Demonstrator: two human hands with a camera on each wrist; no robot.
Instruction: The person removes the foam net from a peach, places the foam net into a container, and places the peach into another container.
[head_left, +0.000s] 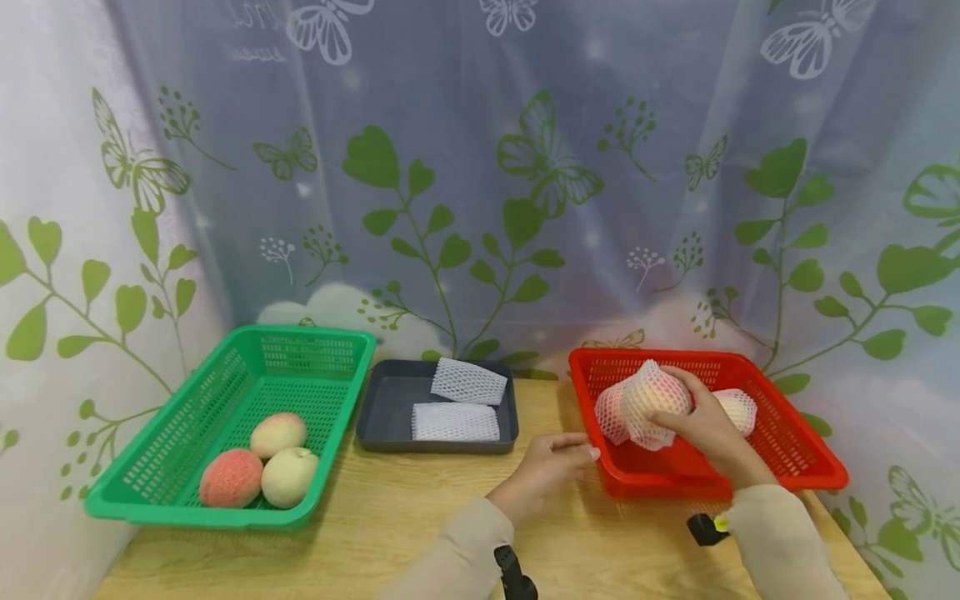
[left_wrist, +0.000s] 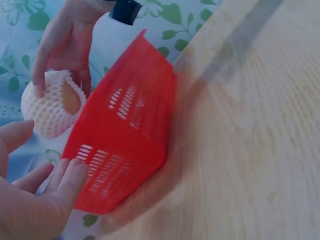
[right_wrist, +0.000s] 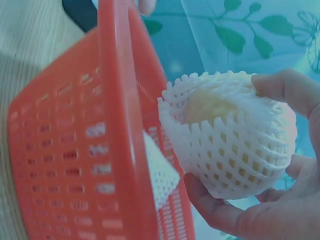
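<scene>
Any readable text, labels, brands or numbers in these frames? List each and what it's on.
None can be read.
Curtain: faint white script at top left near a butterfly print, too blurred to read.
Red basket, green basket, grey tray, foam-netted fruit in the right hand: no lettering visible.
Wrist views: no text.

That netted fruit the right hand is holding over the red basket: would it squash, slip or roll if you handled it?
The netted fruit looks round, so it would probably roll if set on the table. Its white foam net seems soft and springy, likely cushioning knocks and giving the right hand grip rather than slip. The net is open at one end, so it might slide off if tugged.
</scene>
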